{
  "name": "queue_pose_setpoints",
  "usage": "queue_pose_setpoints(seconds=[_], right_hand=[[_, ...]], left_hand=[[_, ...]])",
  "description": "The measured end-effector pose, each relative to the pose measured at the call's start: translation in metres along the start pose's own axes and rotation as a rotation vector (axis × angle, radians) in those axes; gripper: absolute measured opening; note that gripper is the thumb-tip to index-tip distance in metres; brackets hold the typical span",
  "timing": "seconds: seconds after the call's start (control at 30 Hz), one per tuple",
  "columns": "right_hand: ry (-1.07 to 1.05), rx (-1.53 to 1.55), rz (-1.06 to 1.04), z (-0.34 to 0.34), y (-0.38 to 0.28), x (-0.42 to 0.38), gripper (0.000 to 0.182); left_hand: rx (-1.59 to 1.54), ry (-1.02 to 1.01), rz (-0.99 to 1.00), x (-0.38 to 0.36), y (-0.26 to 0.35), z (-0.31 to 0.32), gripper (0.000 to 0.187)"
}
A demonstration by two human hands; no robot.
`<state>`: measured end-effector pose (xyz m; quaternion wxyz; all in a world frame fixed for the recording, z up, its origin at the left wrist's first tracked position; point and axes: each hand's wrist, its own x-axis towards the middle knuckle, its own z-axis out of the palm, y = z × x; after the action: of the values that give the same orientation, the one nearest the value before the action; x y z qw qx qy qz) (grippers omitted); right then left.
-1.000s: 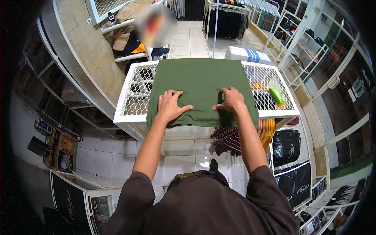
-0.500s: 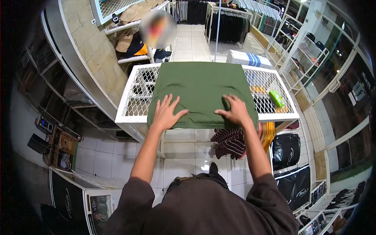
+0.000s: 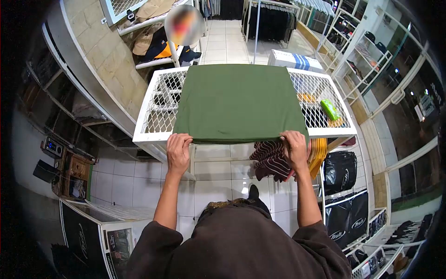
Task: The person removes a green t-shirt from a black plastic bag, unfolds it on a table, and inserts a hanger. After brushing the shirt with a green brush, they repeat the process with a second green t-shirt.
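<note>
A green cloth (image 3: 239, 102) lies smooth and flat across the middle of the white mesh-topped table (image 3: 155, 136), its near edge reaching the table's front. My left hand (image 3: 179, 151) pinches the cloth's near left corner between thumb and fingers. At the near right corner, my right hand (image 3: 295, 148) has its fingers closed on the cloth's edge. Both hands are at the front rim, with the forearms reaching up from below.
A green packet (image 3: 330, 109) rests on the right mesh. Behind the table is a white box with blue stripes (image 3: 295, 61). Striped dark red cloth (image 3: 272, 160) and yellow cloth (image 3: 318, 156) hang under the front right. Black packages (image 3: 339, 173) stand at the right.
Both hands have moved from lying spread on top of the cloth to its near corners, where they now grip it. The wrinkles have smoothed out.
</note>
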<state>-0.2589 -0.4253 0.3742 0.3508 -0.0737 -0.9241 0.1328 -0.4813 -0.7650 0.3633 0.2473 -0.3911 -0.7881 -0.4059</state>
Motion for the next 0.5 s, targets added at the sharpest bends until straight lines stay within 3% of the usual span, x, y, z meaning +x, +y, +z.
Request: queue_pose_setpoints(seconds=[0.07,0.1,0.17,0.23,0.33,0.43,0.5], right_hand=[[-0.035,-0.056,0.076,-0.014,-0.014,-0.008,0.006],[-0.045,-0.054,0.075,-0.020,-0.019,-0.013,0.006],[-0.129,-0.057,0.119,-0.031,-0.029,-0.024,0.007],[-0.132,-0.014,0.148,-0.041,-0.043,-0.027,0.011],[-0.343,0.109,0.270,-0.054,-0.054,-0.020,0.026],[-0.339,0.180,0.381,-0.051,-0.066,0.007,0.029],[-0.182,0.143,0.247,-0.027,-0.058,0.029,0.029]], left_hand=[[0.030,-0.118,-0.026,-0.003,0.016,-0.019,0.007],[0.031,-0.120,-0.036,-0.005,0.023,-0.028,0.007],[-0.024,-0.312,-0.070,-0.011,0.037,-0.050,0.007],[-0.047,-0.378,-0.117,-0.016,0.047,-0.067,0.008],[-0.143,-0.638,-0.288,-0.013,0.050,-0.083,0.016],[-0.123,-0.639,-0.424,0.015,0.071,-0.076,0.023],[-0.107,-0.481,-0.283,0.034,0.075,-0.046,0.029]])
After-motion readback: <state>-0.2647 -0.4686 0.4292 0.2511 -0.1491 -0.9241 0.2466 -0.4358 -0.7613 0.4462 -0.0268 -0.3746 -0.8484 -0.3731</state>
